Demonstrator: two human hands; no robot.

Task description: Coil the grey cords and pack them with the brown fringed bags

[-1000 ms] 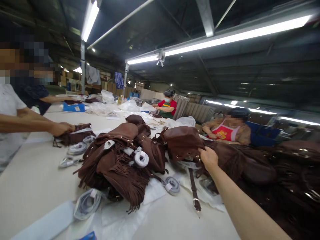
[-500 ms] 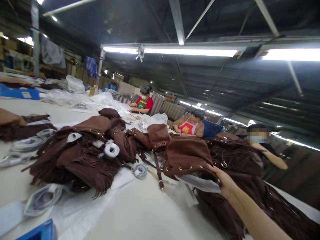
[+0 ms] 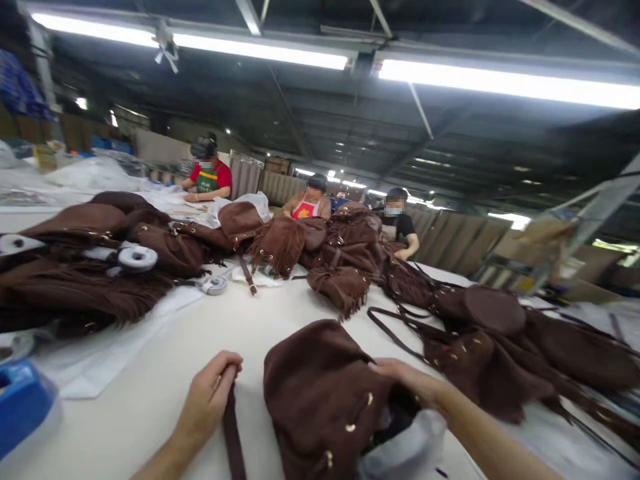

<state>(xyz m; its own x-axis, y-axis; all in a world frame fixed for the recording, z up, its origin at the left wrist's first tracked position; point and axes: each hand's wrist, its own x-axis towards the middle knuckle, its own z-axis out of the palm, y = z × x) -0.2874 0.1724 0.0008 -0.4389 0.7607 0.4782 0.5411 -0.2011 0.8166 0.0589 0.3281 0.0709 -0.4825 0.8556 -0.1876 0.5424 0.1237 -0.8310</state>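
A dark brown bag (image 3: 313, 380) with gold eyelets stands close in front of me, its opening towards the lower right. Clear plastic (image 3: 407, 447) pokes out of that opening. My right hand (image 3: 405, 380) grips the bag by its upper right edge, some fingers hidden behind the material. To the left, my left hand (image 3: 215, 387) is closed on a brown strap (image 3: 233, 433) that hangs down out of the frame. Where the strap's lower end goes cannot be seen.
Brown fringed bags (image 3: 150, 293) pile up at left, with a white roll (image 3: 137, 257) on them. More bags (image 3: 500, 333) lie at right. A blue container (image 3: 25, 407) stands at lower left on the white table (image 3: 165, 360). Three people work across the table, one in a green apron (image 3: 207, 180).
My view has swung right. My right hand has brought a brown bag from the pile to just in front of me. My left hand has come into view, holding a strap.
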